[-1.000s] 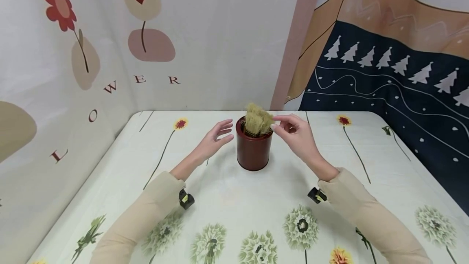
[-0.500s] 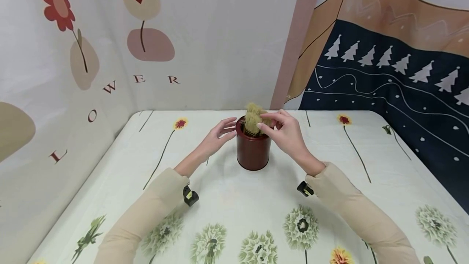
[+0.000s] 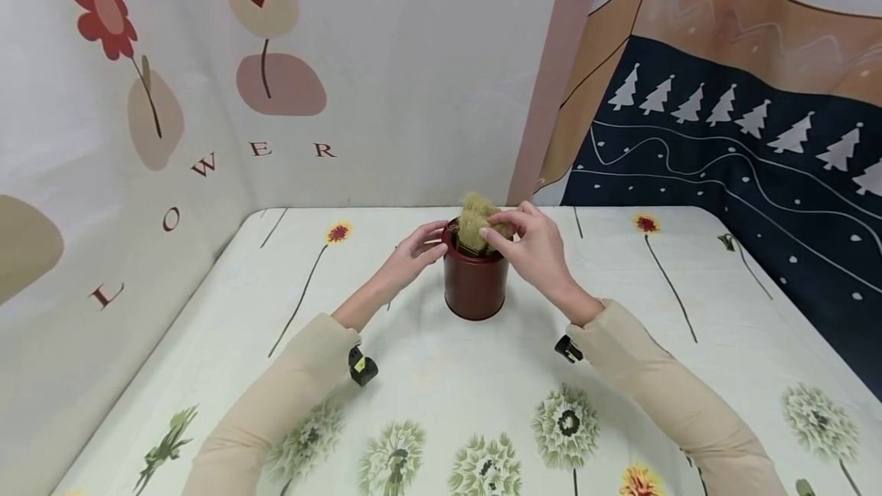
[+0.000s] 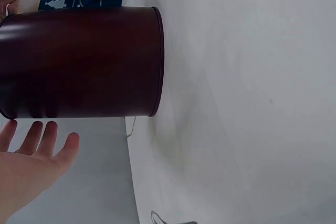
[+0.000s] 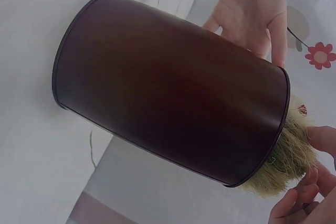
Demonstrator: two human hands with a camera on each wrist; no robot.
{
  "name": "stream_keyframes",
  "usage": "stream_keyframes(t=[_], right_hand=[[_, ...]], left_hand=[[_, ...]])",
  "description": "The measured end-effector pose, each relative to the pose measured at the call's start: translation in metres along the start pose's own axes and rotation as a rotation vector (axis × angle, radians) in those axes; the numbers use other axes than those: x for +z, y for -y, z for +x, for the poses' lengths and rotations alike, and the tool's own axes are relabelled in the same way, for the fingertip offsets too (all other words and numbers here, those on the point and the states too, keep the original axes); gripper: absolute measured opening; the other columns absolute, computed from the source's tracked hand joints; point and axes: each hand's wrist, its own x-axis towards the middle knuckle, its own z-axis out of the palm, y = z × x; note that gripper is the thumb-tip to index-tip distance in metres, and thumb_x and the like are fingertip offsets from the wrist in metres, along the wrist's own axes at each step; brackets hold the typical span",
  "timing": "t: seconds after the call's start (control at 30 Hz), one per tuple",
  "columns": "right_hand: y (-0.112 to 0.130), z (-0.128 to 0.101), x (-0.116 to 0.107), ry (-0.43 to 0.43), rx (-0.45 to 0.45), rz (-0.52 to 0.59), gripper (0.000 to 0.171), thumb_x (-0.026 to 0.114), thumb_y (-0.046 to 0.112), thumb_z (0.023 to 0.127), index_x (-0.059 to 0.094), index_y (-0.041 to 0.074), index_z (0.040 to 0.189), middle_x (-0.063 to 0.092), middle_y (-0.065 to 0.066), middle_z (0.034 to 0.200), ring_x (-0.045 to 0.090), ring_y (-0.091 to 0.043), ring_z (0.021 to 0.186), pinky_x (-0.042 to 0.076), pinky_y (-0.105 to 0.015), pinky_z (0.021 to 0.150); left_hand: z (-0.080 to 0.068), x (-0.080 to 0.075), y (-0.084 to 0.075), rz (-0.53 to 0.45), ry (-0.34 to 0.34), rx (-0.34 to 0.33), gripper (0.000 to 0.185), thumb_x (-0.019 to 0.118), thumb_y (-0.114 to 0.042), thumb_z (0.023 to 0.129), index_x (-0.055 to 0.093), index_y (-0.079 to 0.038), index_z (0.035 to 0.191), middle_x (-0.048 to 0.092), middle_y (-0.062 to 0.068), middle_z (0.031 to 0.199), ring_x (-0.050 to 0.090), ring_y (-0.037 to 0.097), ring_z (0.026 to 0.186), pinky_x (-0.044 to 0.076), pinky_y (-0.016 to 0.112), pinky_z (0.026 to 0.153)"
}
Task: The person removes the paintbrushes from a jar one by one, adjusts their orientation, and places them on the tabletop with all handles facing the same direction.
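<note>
Nearest the camera, two beige sleeves reach across the flower-print tablecloth (image 3: 441,373) toward the middle of the table. There the dark red tin (image 3: 474,282) stands upright, long axis vertical, open mouth up, with a tuft of straw-coloured fibre (image 3: 477,222) poking out of the top. The left hand (image 3: 413,255) sits at the tin's left side near the rim, fingers straight and a little spread; the wrist view shows the fingertips (image 4: 50,132) just off the wall, so contact cannot be told. The right hand (image 3: 527,247) is over the rim, fingers bent, tips pinching into the fibre. A sound way to handle this, it seems: brace the tin with the left palm so it doesn't tip, and keep the right pinch light and moving straight along the tin's axis. Behind, printed curtains (image 3: 723,121) close the scene.
</note>
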Motion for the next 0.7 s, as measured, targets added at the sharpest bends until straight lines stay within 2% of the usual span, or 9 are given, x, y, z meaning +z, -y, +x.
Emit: stream_keyframes(t=[0.5,0.7], right_hand=[[-0.0017,-0.0002,0.0,-0.037,0.007,0.138,0.012,0.066,0.019,0.08,0.069,0.008,0.083,0.044,-0.002,0.072,0.039,-0.015,0.064,0.031,-0.029,0.052],[-0.0006,0.0012,-0.0039,-0.072,-0.019,0.168,0.013,0.065,0.018,0.081,0.068,0.006,0.086,0.046,-0.001,0.075,0.042,-0.013,0.067,0.036,-0.026,0.052]], left_hand=[[0.0015,0.0027,-0.0006,-0.032,-0.016,-0.024,0.05,0.049,-0.018,0.092,0.029,-0.01,0.137,0.034,0.016,0.133,0.036,0.025,0.12,0.032,0.043,0.094],[0.0016,0.0029,-0.0002,-0.031,-0.012,-0.024,0.05,0.049,-0.017,0.092,0.028,-0.009,0.137,0.034,0.016,0.133,0.036,0.026,0.12,0.033,0.042,0.094]])
